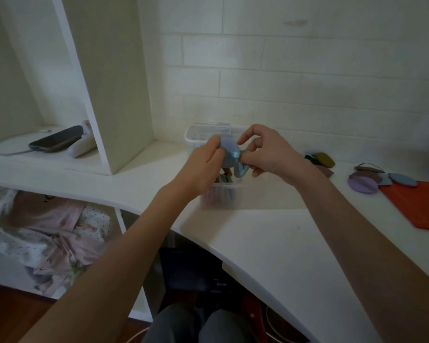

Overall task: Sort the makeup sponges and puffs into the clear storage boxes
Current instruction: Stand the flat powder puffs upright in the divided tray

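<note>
blue puff (229,151) between both hands

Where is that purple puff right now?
In the head view the purple puff lies on the white desk at the far right, beside the orange pouch and some grey-blue puffs, away from both hands.

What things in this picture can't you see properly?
All in the head view:
- The clear storage box: both hands cover its middle, so how many puffs are inside is hidden.
- The blue puff: the left hand and right hand hide its edges.
- The dark puffs by the wall: too small and dim to count.
- The orange cloth: blurred and cut off by the right edge.
</note>
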Demonstrator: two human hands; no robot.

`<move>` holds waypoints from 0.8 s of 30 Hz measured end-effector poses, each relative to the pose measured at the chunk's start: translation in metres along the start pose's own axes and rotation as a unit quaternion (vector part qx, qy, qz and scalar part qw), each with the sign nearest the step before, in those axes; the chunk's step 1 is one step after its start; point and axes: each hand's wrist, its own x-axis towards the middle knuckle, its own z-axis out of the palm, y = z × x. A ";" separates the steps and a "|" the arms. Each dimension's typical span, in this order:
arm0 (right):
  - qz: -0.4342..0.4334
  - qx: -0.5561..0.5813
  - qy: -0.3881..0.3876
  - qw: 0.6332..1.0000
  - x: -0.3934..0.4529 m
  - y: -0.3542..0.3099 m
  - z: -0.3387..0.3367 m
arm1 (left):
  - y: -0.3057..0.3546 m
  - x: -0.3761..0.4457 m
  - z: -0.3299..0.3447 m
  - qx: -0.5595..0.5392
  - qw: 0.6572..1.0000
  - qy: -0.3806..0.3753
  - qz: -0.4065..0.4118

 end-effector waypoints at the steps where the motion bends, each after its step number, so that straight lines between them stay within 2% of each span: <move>1: 0.002 -0.005 -0.003 1.000 0.000 -0.001 0.000 | 0.001 0.000 0.000 0.008 1.000 0.007 0.008; 5: 0.010 -0.033 -0.039 0.999 -0.001 -0.001 0.009 | 0.000 0.000 -0.001 0.013 0.999 0.041 0.016; 9: -0.037 -0.136 -0.026 0.990 -0.001 -0.002 0.018 | -0.001 0.002 -0.002 -0.001 0.999 0.050 -0.013; 13: -0.048 -0.229 -0.023 0.972 0.000 -0.006 0.018 | -0.001 0.002 -0.001 -0.022 0.997 0.066 -0.034; 18: -0.030 -0.286 -0.100 0.953 -0.002 -0.009 0.011 | -0.002 0.007 -0.003 -0.033 0.992 0.108 -0.056; 20: -0.017 -0.241 -0.101 0.965 0.000 -0.008 0.007 | -0.003 0.008 -0.005 -0.042 0.992 0.102 -0.060; 22: 0.033 -0.097 -0.124 0.987 0.000 -0.008 0.000 | -0.004 0.009 -0.007 -0.055 0.992 0.097 -0.062; 24: 0.067 0.026 -0.154 0.985 -0.001 -0.008 -0.009 | -0.004 0.007 -0.009 -0.055 0.994 0.068 -0.060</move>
